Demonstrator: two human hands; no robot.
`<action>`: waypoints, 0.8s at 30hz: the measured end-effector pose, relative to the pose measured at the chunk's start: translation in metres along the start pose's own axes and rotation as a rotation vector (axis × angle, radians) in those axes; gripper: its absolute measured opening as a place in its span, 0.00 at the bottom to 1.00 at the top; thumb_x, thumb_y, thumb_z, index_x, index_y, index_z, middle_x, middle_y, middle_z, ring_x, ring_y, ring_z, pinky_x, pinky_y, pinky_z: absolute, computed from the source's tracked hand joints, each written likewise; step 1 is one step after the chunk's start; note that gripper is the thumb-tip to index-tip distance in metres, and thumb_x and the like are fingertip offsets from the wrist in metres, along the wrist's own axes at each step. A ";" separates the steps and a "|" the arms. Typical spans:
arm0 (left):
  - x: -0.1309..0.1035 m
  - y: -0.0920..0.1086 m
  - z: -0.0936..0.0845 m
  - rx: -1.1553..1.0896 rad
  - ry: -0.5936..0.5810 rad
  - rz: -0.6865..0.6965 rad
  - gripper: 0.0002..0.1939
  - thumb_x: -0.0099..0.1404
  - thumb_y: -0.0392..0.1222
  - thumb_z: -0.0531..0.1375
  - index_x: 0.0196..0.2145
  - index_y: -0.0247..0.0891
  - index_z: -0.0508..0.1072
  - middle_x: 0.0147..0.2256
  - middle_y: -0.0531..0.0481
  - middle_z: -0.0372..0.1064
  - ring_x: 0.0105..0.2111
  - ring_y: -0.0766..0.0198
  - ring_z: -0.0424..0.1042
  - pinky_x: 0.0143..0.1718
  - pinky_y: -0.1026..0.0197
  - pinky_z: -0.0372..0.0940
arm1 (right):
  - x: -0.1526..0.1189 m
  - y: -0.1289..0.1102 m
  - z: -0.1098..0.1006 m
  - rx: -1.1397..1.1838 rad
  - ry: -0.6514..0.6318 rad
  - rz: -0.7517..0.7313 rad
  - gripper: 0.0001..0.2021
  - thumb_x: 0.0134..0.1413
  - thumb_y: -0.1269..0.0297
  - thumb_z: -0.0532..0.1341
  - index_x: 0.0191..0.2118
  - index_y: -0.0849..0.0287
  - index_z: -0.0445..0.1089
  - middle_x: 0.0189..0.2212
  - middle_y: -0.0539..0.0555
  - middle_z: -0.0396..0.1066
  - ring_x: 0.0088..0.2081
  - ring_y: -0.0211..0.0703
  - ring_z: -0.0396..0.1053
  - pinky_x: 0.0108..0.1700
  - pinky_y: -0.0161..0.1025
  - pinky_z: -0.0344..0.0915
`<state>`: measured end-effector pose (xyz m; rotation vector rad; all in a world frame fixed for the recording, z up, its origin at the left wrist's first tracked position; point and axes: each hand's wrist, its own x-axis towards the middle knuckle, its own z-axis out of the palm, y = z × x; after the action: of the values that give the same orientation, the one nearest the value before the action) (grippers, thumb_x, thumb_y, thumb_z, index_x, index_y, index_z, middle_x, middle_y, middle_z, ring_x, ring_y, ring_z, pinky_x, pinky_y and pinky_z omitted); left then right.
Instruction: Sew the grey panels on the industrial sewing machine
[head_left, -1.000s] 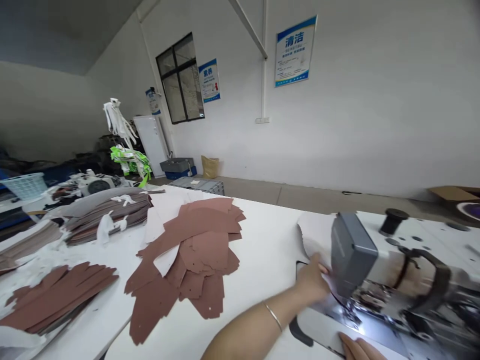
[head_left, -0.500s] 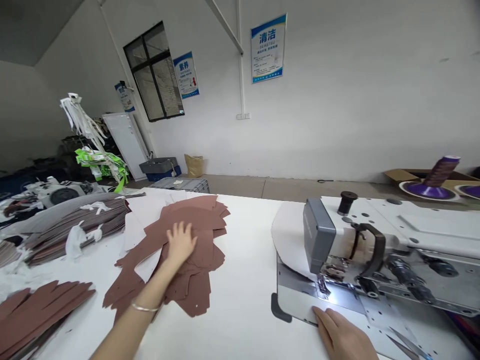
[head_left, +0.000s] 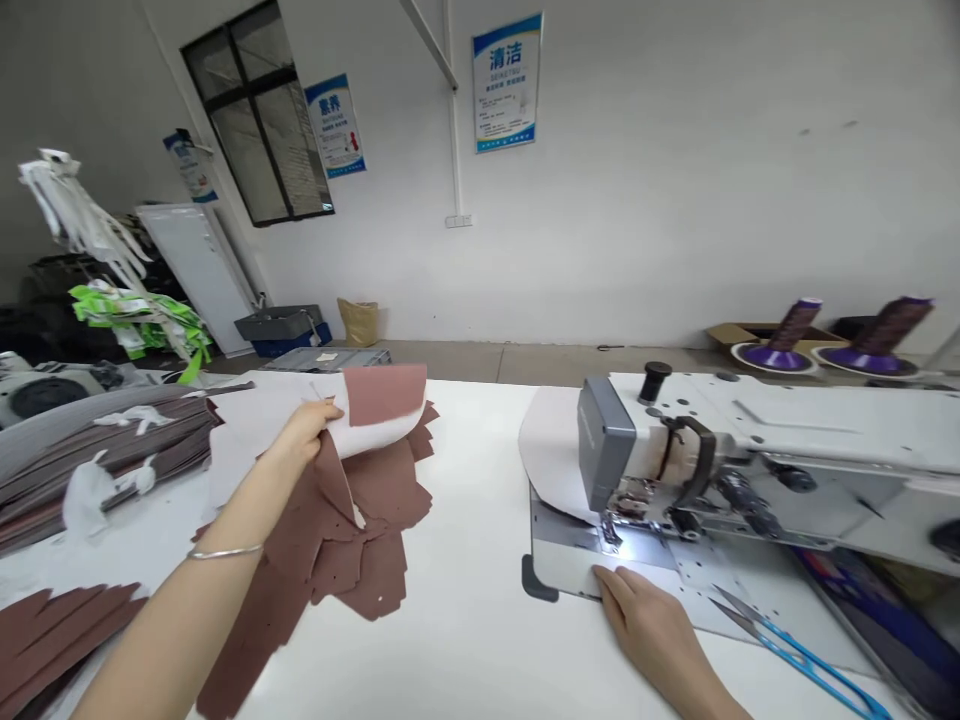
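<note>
My left hand (head_left: 311,425), with a bracelet on its wrist, pinches the edge of a brown fabric piece (head_left: 386,394) that is folded back and shows its white underside. Beneath it lies a loose heap of brown pieces (head_left: 379,485). My right hand (head_left: 637,605) rests at the front edge of the sewing machine's plate (head_left: 566,567); its fingers are together, and whether anything is under them is hidden. A white rounded piece (head_left: 551,450) lies beside the head of the sewing machine (head_left: 607,445), left of the lit needle area.
Blue-handled scissors (head_left: 802,655) lie right of my right hand. Tied stacks of grey-brown pieces (head_left: 112,450) and another brown stack (head_left: 64,640) are at the left. Thread cones (head_left: 795,325) stand behind the machine.
My left hand, before spread flat on the brown heap, has moved left and closed on a piece, folding it back. The view has turned right; my right hand stays by the plate.
</note>
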<state>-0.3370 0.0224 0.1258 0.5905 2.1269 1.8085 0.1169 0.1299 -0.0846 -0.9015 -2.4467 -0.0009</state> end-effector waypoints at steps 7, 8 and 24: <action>-0.093 -0.015 0.076 -0.355 -0.342 -0.322 0.12 0.53 0.29 0.55 0.36 0.35 0.71 0.31 0.48 0.74 0.31 0.60 0.74 0.36 0.55 0.71 | 0.015 -0.018 -0.035 0.455 -0.198 0.208 0.20 0.64 0.57 0.45 0.42 0.58 0.73 0.35 0.58 0.74 0.38 0.47 0.71 0.41 0.42 0.65; -0.105 -0.015 0.083 -0.438 -0.366 -0.363 0.12 0.53 0.29 0.56 0.37 0.35 0.71 0.31 0.48 0.74 0.31 0.61 0.74 0.35 0.56 0.71 | 0.021 -0.022 -0.041 0.574 -0.243 0.253 0.19 0.63 0.54 0.47 0.42 0.56 0.73 0.38 0.58 0.74 0.40 0.48 0.70 0.44 0.44 0.64; -0.201 -0.128 0.160 -0.400 -0.286 -0.218 0.19 0.57 0.38 0.57 0.48 0.37 0.65 0.43 0.41 0.72 0.41 0.56 0.73 0.43 0.53 0.68 | 0.029 -0.057 -0.051 1.053 -0.590 0.722 0.14 0.53 0.63 0.59 0.45 0.62 0.69 0.43 0.61 0.73 0.44 0.53 0.71 0.45 0.46 0.66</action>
<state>-0.1014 0.0477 -0.0372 0.4616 1.5252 1.8281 0.0878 0.0938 -0.0169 -1.2498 -1.9065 1.8028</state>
